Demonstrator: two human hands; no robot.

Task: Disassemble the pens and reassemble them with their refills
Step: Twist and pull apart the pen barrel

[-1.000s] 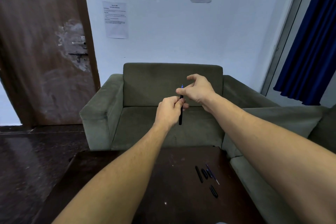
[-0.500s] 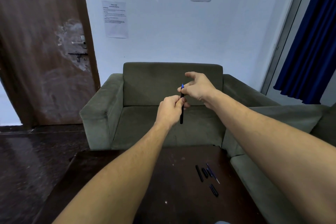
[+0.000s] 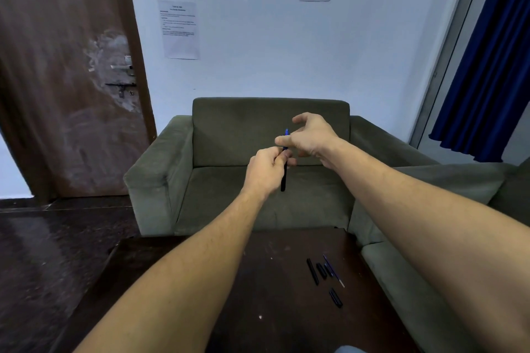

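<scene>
A black pen barrel (image 3: 283, 178) stands upright in the air in front of me, gripped near its top by my left hand (image 3: 265, 172). A blue refill (image 3: 286, 135) sticks out of the barrel's top. My right hand (image 3: 308, 137) pinches that refill between thumb and forefinger, its other fingers spread. On the dark table (image 3: 186, 309) lie loose pen parts: a long black barrel (image 3: 312, 271), two short black pieces (image 3: 321, 270), a blue refill with a pale tip (image 3: 334, 271), and a black cap (image 3: 335, 297) nearer to me.
A green armchair (image 3: 258, 180) stands behind the table, and a second green sofa (image 3: 430, 266) runs along the table's right edge. A brown door (image 3: 66, 74) is at the left, a blue curtain (image 3: 493, 51) at the right.
My right hand has shifted a little, its fingers spreading while it stays on the refill's top. The left hand and barrel have hardly moved.
</scene>
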